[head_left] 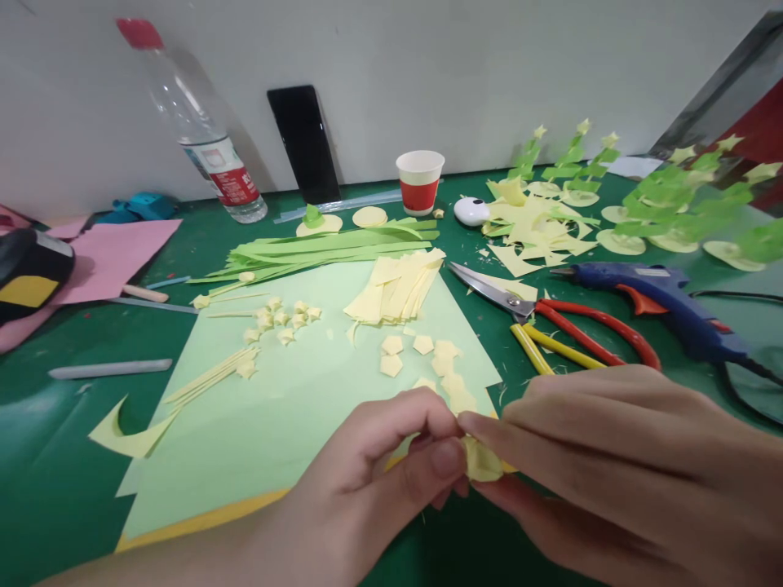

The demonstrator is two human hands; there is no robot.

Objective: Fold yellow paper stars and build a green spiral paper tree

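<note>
The little folded yellow paper (pixel 483 461) sits right between the hands, off the thumb tip of the left hand (pixel 382 477) and among the fingertips of the right hand (pixel 617 461). Both pinch narrowly on it, neither clearly nearer; its long axis I can't make out. Flat paper pentagons (pixel 391 364) lie just beyond, on the pale green sheet (pixel 294 408).

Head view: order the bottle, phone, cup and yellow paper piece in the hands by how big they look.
1. Bottle
2. Phone
3. Cup
4. Yellow paper piece, by its visible part; some may be hidden
</note>
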